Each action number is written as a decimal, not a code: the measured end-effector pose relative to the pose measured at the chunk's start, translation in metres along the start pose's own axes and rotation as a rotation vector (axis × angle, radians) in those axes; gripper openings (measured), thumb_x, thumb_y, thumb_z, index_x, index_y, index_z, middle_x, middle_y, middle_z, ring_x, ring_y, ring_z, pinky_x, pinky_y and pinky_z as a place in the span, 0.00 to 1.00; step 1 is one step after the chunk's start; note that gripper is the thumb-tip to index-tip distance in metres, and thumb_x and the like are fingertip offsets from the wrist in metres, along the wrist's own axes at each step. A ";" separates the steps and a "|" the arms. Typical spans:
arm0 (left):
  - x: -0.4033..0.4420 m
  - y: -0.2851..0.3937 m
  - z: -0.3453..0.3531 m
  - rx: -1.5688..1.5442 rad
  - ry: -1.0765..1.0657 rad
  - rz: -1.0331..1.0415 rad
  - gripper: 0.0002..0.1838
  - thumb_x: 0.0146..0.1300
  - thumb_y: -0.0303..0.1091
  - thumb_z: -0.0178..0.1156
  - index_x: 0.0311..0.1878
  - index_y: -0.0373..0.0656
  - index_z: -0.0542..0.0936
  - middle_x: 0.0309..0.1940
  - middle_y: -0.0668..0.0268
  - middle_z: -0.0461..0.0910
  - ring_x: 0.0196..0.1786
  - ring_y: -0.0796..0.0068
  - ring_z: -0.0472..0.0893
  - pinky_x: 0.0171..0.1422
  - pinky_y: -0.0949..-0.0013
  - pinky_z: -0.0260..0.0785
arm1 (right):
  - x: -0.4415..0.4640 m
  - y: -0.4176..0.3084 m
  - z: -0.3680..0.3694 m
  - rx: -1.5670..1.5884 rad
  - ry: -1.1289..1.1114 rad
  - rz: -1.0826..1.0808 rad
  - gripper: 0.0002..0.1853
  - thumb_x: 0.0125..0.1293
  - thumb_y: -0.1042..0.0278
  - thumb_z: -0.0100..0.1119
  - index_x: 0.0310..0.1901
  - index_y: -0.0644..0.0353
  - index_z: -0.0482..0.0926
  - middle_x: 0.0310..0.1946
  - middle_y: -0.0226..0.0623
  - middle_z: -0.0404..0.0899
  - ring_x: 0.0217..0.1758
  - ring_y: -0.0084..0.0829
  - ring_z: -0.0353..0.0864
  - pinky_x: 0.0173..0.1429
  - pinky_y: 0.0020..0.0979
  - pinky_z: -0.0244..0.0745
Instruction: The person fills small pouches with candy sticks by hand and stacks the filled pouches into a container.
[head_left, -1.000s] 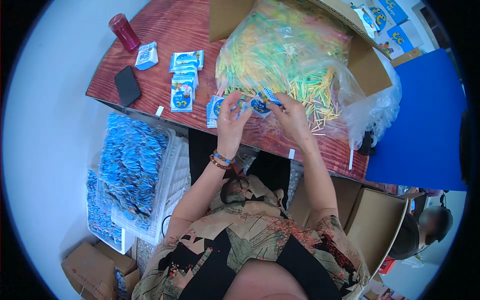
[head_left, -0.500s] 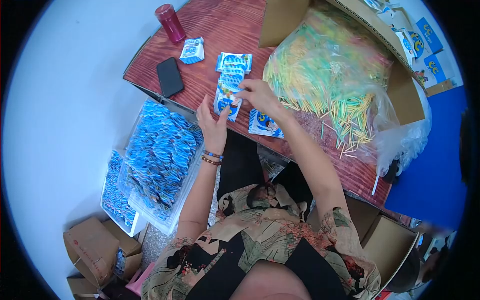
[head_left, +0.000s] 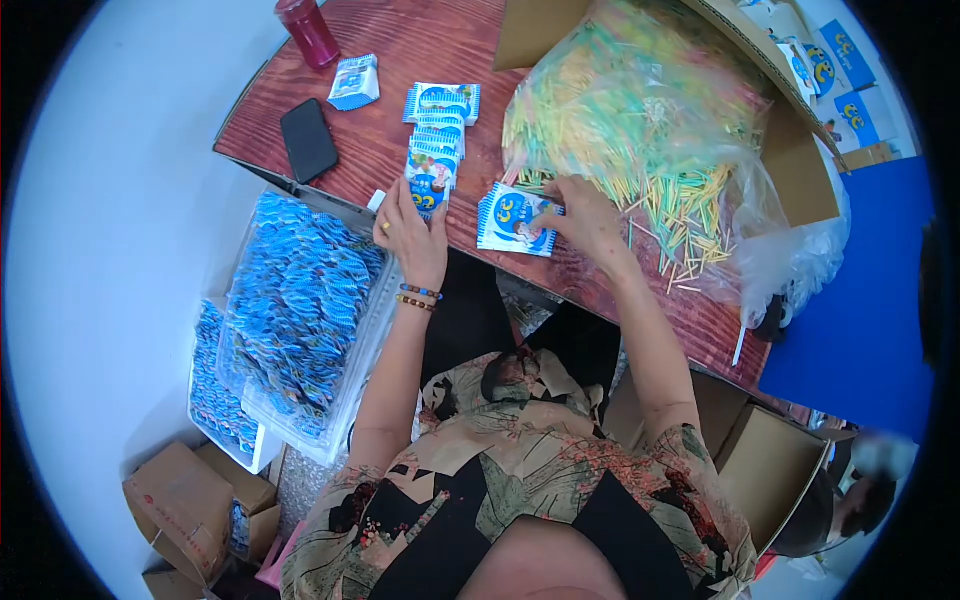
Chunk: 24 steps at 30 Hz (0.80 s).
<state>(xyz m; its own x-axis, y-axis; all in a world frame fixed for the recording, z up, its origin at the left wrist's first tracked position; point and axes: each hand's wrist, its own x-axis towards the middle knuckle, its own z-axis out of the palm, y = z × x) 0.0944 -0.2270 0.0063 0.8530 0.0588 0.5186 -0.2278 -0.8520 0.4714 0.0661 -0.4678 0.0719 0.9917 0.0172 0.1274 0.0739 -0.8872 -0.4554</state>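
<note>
On the table, small blue-and-white printed packets [head_left: 437, 128] lie overlapping in a row. My left hand [head_left: 412, 238] is at the near end of that row, its fingers and thumb stretched out over the lower edge of the nearest packet [head_left: 432, 172]. To the right lies a short stack of similar packets [head_left: 508, 222]. My right hand [head_left: 592, 222] is at its right edge, with thumb and forefinger gripping the top packet. The undersides of the fingers are hidden.
Right of the stack, a cardboard box [head_left: 812, 185] holds a plastic bag of coloured sticks [head_left: 640, 120], some spilling onto the table. A phone [head_left: 309, 140], a lone packet [head_left: 355, 82] and a red jar [head_left: 309, 35] sit left. Packet-filled bins [head_left: 300, 310] stand lower left.
My right hand has moved from the row to the stack on the right. My left hand has closed in on the row's nearest packet. The whole view has shifted slightly.
</note>
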 end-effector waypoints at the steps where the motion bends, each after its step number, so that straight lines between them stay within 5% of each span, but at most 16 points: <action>1: 0.000 0.000 0.000 -0.020 0.001 -0.009 0.34 0.58 0.42 0.65 0.65 0.39 0.65 0.61 0.59 0.68 0.63 0.59 0.66 0.65 0.53 0.49 | -0.001 -0.002 0.001 0.007 -0.052 0.047 0.22 0.48 0.56 0.70 0.43 0.57 0.79 0.38 0.40 0.77 0.45 0.41 0.76 0.50 0.41 0.69; 2: 0.001 0.000 -0.001 -0.040 0.004 -0.019 0.34 0.58 0.42 0.65 0.65 0.39 0.65 0.61 0.59 0.67 0.64 0.59 0.66 0.65 0.53 0.49 | -0.001 -0.003 0.001 0.014 -0.104 0.091 0.23 0.49 0.54 0.70 0.45 0.56 0.78 0.40 0.40 0.78 0.50 0.41 0.76 0.54 0.42 0.67; 8: 0.003 0.011 -0.016 -0.130 0.003 -0.062 0.32 0.60 0.40 0.63 0.65 0.40 0.65 0.63 0.57 0.65 0.66 0.58 0.63 0.68 0.49 0.45 | 0.002 0.017 0.017 0.358 0.076 0.121 0.12 0.51 0.62 0.68 0.33 0.61 0.81 0.30 0.41 0.81 0.33 0.40 0.80 0.39 0.37 0.72; 11: 0.007 0.033 -0.025 -0.164 0.028 0.019 0.31 0.58 0.38 0.65 0.63 0.39 0.68 0.60 0.57 0.68 0.64 0.57 0.64 0.67 0.52 0.50 | 0.003 0.022 0.014 0.484 0.196 0.040 0.08 0.53 0.67 0.66 0.30 0.63 0.81 0.28 0.41 0.81 0.30 0.36 0.80 0.36 0.33 0.72; 13: 0.014 0.055 -0.027 -0.505 -0.055 0.030 0.31 0.55 0.36 0.68 0.61 0.38 0.70 0.57 0.56 0.71 0.63 0.55 0.65 0.67 0.56 0.52 | 0.001 0.025 0.008 0.603 0.215 0.004 0.06 0.56 0.70 0.64 0.32 0.63 0.81 0.28 0.37 0.81 0.31 0.28 0.79 0.36 0.28 0.70; 14: 0.017 0.067 -0.030 -0.499 -0.107 0.084 0.27 0.58 0.30 0.67 0.59 0.37 0.71 0.53 0.58 0.75 0.55 0.67 0.74 0.60 0.67 0.65 | -0.003 0.026 0.004 0.602 0.223 0.013 0.06 0.56 0.70 0.64 0.32 0.63 0.81 0.28 0.37 0.81 0.31 0.28 0.79 0.36 0.28 0.70; 15: 0.016 0.075 -0.024 -0.505 -0.116 0.092 0.27 0.58 0.30 0.67 0.59 0.37 0.71 0.53 0.58 0.75 0.55 0.67 0.74 0.60 0.67 0.65 | -0.007 0.018 -0.011 0.760 0.049 0.056 0.06 0.57 0.70 0.64 0.33 0.63 0.81 0.29 0.34 0.81 0.32 0.24 0.79 0.37 0.27 0.70; 17: 0.016 0.088 -0.010 -1.254 -0.495 -0.264 0.17 0.61 0.29 0.64 0.53 0.38 0.75 0.45 0.63 0.80 0.44 0.77 0.79 0.50 0.75 0.70 | -0.017 0.002 -0.042 0.852 -0.151 0.105 0.07 0.60 0.70 0.64 0.36 0.64 0.80 0.30 0.27 0.80 0.34 0.17 0.77 0.39 0.25 0.71; 18: 0.020 0.101 -0.024 -1.375 -0.654 -0.442 0.12 0.62 0.28 0.63 0.48 0.37 0.78 0.37 0.69 0.82 0.35 0.86 0.80 0.38 0.80 0.74 | -0.022 0.003 -0.043 0.850 -0.137 0.107 0.07 0.60 0.70 0.64 0.36 0.64 0.80 0.30 0.27 0.80 0.34 0.17 0.77 0.39 0.25 0.71; 20: 0.014 0.112 -0.022 -1.434 -0.629 -0.460 0.10 0.63 0.28 0.63 0.46 0.37 0.79 0.35 0.70 0.82 0.34 0.86 0.80 0.37 0.80 0.74 | -0.035 0.006 -0.042 1.173 -0.079 0.195 0.07 0.61 0.71 0.64 0.38 0.64 0.81 0.32 0.27 0.81 0.35 0.17 0.77 0.42 0.22 0.72; 24: -0.004 0.121 -0.012 -1.565 -0.588 -0.565 0.07 0.63 0.27 0.63 0.42 0.37 0.82 0.36 0.69 0.83 0.34 0.87 0.80 0.37 0.81 0.73 | -0.059 0.010 -0.031 1.271 0.015 0.232 0.10 0.61 0.71 0.65 0.43 0.63 0.81 0.36 0.30 0.82 0.37 0.16 0.78 0.43 0.22 0.73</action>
<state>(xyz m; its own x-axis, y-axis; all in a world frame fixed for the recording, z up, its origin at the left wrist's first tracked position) 0.0582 -0.3240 0.0696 0.9397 -0.3347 -0.0706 0.2335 0.4770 0.8473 0.0054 -0.4922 0.0869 0.9941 -0.0898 -0.0612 -0.0433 0.1895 -0.9809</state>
